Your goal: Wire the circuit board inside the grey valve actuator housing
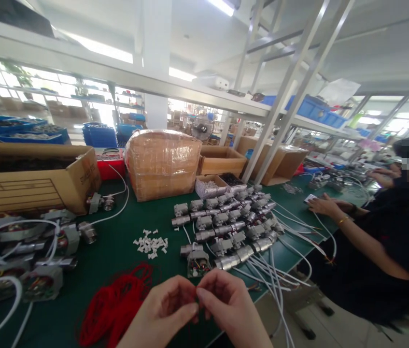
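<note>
My left hand [170, 309] and my right hand [222, 302] meet at the fingertips, both pinched closed. Whatever lies between the fingers is too small to make out, though a hint of red shows there. Just beyond them sits a valve actuator [199, 263] with its cover off, circuit board and wires exposed. To the left of my left hand lies a tangled bundle of red thread [117, 304]. Small white plastic pieces [151, 243] are heaped behind it. Rows of metal valves with grey actuators [226, 232] stretch to the right, with white cables [276, 285] trailing off the edge.
More valve units [34, 261] crowd the left of the green table [135, 212]. Cardboard boxes [164, 164] and small bins of parts [210, 186] line the back, below a metal shelf frame. At right, a co-worker's hands [325, 205] handle a small part.
</note>
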Motion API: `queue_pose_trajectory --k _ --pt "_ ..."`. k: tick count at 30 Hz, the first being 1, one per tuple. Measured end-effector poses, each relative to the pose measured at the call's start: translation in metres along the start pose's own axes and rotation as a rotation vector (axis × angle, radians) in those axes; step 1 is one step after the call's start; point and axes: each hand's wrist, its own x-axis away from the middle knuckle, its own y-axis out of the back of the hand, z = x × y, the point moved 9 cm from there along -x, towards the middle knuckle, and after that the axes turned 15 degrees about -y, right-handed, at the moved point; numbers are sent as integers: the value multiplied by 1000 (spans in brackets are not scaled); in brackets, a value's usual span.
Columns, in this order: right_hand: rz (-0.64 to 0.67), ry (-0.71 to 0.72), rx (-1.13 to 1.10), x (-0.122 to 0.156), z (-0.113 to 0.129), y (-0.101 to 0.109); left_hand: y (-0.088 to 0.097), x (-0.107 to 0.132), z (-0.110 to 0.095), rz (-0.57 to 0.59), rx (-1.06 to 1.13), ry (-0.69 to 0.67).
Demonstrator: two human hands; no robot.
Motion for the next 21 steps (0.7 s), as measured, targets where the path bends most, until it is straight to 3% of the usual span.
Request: queue_pose_trajectory --k 6,15,21 --pt "25 -108 -70 -13 -32 -3 23 6 9 -130 58 95" --pt "-66 -113 -87 -5 -35 9 13 10 12 -183 341 181" --pt "-157 -41 66 -7 -39 21 39 7 8 -308 12 44"
